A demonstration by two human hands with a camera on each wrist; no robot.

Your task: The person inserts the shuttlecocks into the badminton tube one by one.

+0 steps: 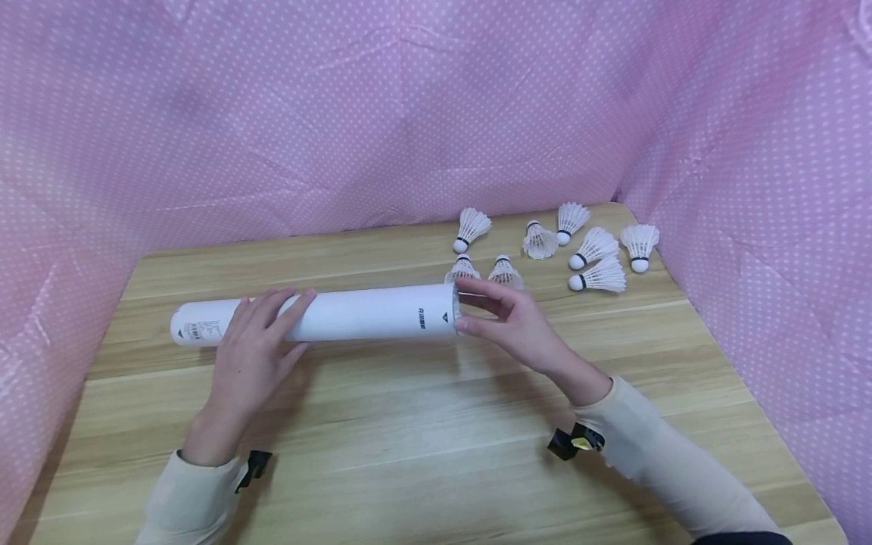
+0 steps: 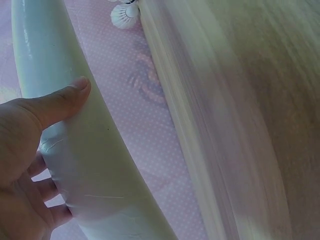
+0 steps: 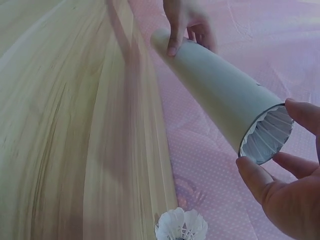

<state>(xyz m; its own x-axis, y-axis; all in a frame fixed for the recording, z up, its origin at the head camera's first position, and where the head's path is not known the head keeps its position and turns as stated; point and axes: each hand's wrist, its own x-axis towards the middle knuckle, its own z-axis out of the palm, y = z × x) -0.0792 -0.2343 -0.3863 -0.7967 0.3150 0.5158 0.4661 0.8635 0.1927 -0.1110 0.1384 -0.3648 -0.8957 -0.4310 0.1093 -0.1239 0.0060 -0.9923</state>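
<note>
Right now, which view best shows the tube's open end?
Right wrist: it looks into the open end of the tube, showing white feathers inside and the right grip touching it. Head shows that end nearly edge-on, partly behind the grip; left wrist shows only a length of tube, neither end.

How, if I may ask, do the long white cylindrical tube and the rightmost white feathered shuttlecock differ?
The tube is straight-sided; the shuttlecock flares. The tube is far longer than the shuttlecock. The left hand grips the tube; the shuttlecock rests on the wooden table. Both are mostly white.
</note>
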